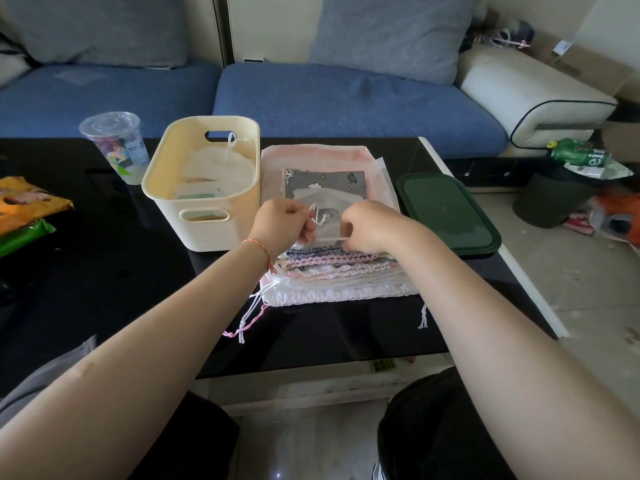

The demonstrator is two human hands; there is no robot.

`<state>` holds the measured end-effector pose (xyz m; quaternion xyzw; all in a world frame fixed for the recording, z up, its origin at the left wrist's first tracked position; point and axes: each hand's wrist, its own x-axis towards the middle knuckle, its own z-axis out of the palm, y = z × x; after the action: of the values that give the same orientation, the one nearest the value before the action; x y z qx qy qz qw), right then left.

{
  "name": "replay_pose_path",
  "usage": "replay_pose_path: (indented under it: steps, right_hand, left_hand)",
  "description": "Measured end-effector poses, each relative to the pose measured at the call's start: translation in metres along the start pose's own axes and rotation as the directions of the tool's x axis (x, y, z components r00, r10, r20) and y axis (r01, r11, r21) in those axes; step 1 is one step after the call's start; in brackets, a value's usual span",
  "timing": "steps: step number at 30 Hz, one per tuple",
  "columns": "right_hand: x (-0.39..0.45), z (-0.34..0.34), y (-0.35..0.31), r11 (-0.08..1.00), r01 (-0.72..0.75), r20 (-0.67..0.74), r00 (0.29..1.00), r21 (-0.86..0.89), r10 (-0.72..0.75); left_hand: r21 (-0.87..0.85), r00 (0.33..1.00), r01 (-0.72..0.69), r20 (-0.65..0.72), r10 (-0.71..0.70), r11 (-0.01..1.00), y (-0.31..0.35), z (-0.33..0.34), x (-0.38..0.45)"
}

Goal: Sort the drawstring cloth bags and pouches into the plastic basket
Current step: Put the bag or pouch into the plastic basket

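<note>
Most left: your stack of bags (332, 271) sits right of the basket, many layers deep.
Basket (204, 181): a few pale pouches already inside, plenty of room.
Small pouch (323, 216): atop the stack; your left hand (282, 221) pinches its drawstring, right hand (367, 225) curls on its edge.

Over a stack of cloth bags (329, 268) at table (138, 271) centre: left hand (282, 223) pinching a white drawstring (317, 214), right hand (367, 226) gripping a small sheer pouch (325, 202). Cream basket (204, 188) at ten o'clock, holding pouches. Green lid (446, 213) at two o'clock.
</note>
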<state>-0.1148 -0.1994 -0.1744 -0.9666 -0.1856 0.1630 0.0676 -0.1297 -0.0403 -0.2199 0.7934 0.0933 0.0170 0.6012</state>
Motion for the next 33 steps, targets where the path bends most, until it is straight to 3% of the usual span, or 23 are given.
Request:
replay_pose_path:
  steps: [2, 7, 14, 17, 21, 22, 29, 33]
  right_hand:
    - [0.001, -0.001, -0.003, 0.999, 0.023, -0.013, 1.0, 0.033, -0.022]
    - [-0.006, -0.008, -0.008, 0.917, 0.119, -0.119, 0.99, 0.379, -0.079]
    - [-0.004, -0.006, -0.005, 0.76, 0.078, -0.21, 0.974, 0.645, 0.078]
    - [0.003, -0.001, -0.002, 0.647, 0.09, -0.215, 0.969, 0.758, 0.118]
    - [0.011, 0.004, -0.003, 0.342, 0.198, -0.246, 0.964, 0.919, 0.104]
    - [0.013, 0.004, -0.003, 0.326, 0.229, -0.276, 0.955, 0.917, 0.106]
    - [0.01, 0.013, -0.007, 0.685, 0.16, -0.258, 0.965, 0.711, 0.042]
    - [0.012, 0.012, -0.005, 0.764, 0.181, -0.284, 0.959, 0.619, 0.004]
  left_hand:
    - [0.095, 0.999, -0.041, 0.001, 0.041, 0.995, 0.001, 0.001, -0.001]
    - [0.264, 0.985, -0.156, 0.112, 0.131, 0.952, 0.005, -0.003, -0.005]
    - [0.341, 0.979, -0.139, 0.188, 0.077, 0.93, 0.013, -0.006, -0.007]
    - [0.343, 0.972, -0.153, 0.223, 0.078, 0.927, 0.012, -0.006, -0.007]
    - [0.353, 0.965, -0.203, 0.231, 0.124, 0.913, 0.008, -0.006, -0.007]
    - [0.329, 0.969, -0.184, 0.221, 0.113, 0.926, 0.008, -0.007, -0.006]
    - [0.1, 0.977, -0.028, 0.212, 0.006, 0.995, 0.011, -0.011, -0.003]
    - [0.107, 0.985, -0.02, 0.173, 0.001, 0.994, 0.013, -0.011, -0.003]
